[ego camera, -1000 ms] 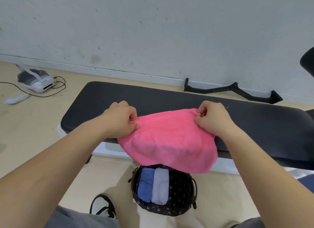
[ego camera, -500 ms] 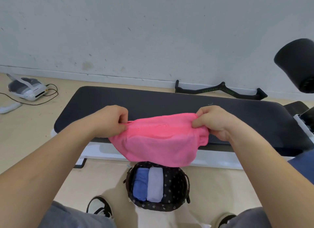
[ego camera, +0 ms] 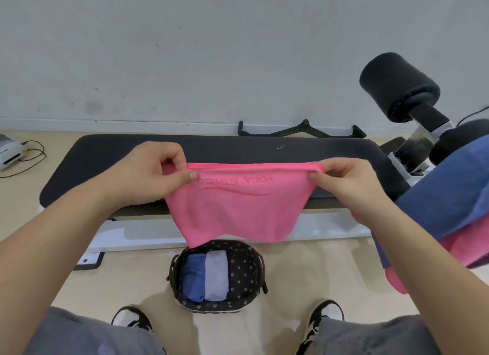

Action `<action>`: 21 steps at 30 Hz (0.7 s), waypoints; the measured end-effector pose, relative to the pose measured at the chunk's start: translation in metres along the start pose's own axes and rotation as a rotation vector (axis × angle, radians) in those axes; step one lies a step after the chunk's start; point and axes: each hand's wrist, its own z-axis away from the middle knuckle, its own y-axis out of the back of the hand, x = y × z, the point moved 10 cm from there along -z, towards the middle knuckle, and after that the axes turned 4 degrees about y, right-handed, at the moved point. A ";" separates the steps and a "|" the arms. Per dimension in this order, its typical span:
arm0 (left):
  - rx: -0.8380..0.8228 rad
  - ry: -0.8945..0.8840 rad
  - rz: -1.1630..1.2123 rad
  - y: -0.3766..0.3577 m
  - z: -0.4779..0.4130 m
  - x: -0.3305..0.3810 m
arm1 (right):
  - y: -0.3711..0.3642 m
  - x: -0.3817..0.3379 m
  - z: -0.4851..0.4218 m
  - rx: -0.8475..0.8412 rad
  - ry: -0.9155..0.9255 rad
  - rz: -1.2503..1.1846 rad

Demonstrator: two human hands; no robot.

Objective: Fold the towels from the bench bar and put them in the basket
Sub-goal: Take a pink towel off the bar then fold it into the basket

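Observation:
A pink towel with "YOGA FITNESS" lettering hangs stretched between my hands in front of the black bench pad. My left hand pinches its top left corner. Its top right corner is pinched by my right hand. The towel's lower edge hangs just above the dark dotted basket on the floor. Inside the basket lie a folded blue towel and a folded pale lilac towel, side by side on the left. At the right edge hang a blue towel and a pink towel.
Black foam rollers on the bench frame rise at the right. A black handle bar lies by the wall behind the bench. A white device with a cable sits on the floor at left. My shoes flank the basket.
My hands have moved apart and lifted a little, pulling the pink towel's top edge taut and flat so its lettering shows. The view has shifted right, showing the rollers and hanging towels.

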 end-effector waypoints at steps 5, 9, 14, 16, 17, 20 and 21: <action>-0.116 -0.039 -0.155 -0.041 0.005 0.002 | 0.000 0.037 0.016 0.041 -0.242 0.062; -0.124 -0.001 -0.195 -0.048 0.002 -0.003 | 0.001 0.053 0.019 0.122 -0.354 -0.165; -0.185 0.065 -0.164 -0.046 0.004 -0.014 | 0.005 0.059 0.017 0.162 -0.365 -0.202; -0.174 0.050 -0.153 -0.042 0.002 -0.013 | 0.010 0.053 0.014 0.202 -0.305 -0.081; -0.157 0.045 -0.119 -0.037 0.002 -0.012 | 0.012 0.047 0.013 0.217 -0.270 -0.028; -0.079 0.069 0.035 -0.022 0.001 -0.012 | 0.011 0.049 0.010 0.276 -0.310 -0.208; -0.041 0.082 0.064 -0.017 0.000 -0.014 | 0.006 0.053 0.010 0.287 -0.351 -0.344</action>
